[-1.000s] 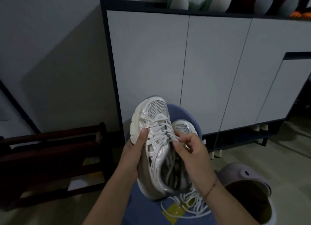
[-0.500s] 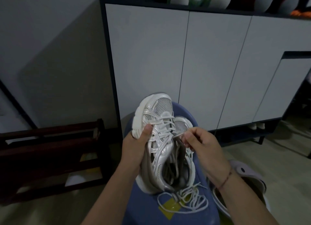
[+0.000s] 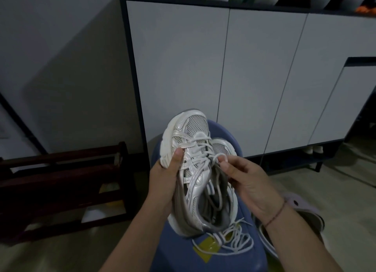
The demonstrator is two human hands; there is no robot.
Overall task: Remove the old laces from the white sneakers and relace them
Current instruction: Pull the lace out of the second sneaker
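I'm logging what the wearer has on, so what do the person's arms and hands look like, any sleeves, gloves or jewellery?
No sleeves show: both arms are bare to the frame edge. The left hand and right hand wear no gloves, and no rings are visible. A thin reddish cord bracelet circles the right wrist; the left wrist is bare.

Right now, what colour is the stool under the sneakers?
The stool is blue; head view shows it.

White sneaker (image 3: 193,129) toe-up, laced; second sneaker (image 3: 220,147) apparently behind; loose laces (image 3: 238,239) below.
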